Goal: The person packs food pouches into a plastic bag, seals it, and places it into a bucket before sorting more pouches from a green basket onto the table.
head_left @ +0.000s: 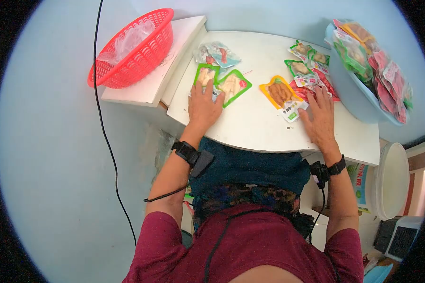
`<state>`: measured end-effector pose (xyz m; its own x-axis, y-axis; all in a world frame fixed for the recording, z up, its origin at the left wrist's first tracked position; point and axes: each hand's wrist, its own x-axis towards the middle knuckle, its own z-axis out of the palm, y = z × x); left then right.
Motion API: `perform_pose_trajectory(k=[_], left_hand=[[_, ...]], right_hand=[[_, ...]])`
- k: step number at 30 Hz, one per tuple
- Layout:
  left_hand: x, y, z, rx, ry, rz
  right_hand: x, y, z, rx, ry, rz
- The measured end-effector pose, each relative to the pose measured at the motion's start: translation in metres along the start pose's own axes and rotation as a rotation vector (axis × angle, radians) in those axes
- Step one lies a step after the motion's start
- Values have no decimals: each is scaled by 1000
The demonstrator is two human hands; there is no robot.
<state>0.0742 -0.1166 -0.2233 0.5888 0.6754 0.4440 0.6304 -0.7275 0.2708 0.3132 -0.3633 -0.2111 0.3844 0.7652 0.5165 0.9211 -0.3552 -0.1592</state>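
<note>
My left hand (204, 110) lies with its fingers stretched over the lower part of a green-edged snack packet (206, 75). Close by its thumb is a second green-edged packet (232, 87) with pale pieces inside. My right hand (320, 121) rests with fingers apart on red snack packets (327, 81), partly covering them. To the left of that hand an orange-edged packet of brown pieces (280, 92) lies flat, its white end near my thumb. Green-and-white packets (299, 69) lie just beyond my right fingertips. Neither hand grips anything visible.
A clear plastic packet (217, 54) lies at the table's back left. On a raised white ledge (132, 94) stands a red basket (144, 59) with clear plastic bags. A light blue basin (350, 90) heaped with packets stands at right. Below it is a white bucket (393, 181); a black cable (109, 146) hangs left.
</note>
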Motion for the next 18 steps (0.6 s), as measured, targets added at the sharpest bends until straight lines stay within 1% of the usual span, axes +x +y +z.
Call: perform_pose_trajectory(k=[1, 4, 7, 8, 11, 12, 15, 16, 18], left_hand=[[0, 6, 0, -22, -24, 3], [-3, 28, 5, -78, -14, 61], [-6, 50, 12, -82, -30, 74], [-6, 57, 13, -110, -79, 51], [-8, 73, 14, -137, -35, 188], [-10, 79, 15, -148, -34, 201], [-12, 92, 10, -114, -89, 223], [-11, 93, 8, -106, -134, 198], [-5, 92, 0, -179, -214, 184]], right_hand=[[-1, 1, 1, 15, 8, -5], [-2, 2, 1, 33, 18, -14], [-1, 1, -2, 30, 17, -11], [-1, 1, -1, 28, 18, -11], [-1, 1, -1, 12, 3, 0], [-1, 1, -1, 6, -6, 5], [-2, 4, 2, 6, 16, -13], [-1, 4, 1, 13, 21, -13], [-1, 0, -3, 27, 28, -10]])
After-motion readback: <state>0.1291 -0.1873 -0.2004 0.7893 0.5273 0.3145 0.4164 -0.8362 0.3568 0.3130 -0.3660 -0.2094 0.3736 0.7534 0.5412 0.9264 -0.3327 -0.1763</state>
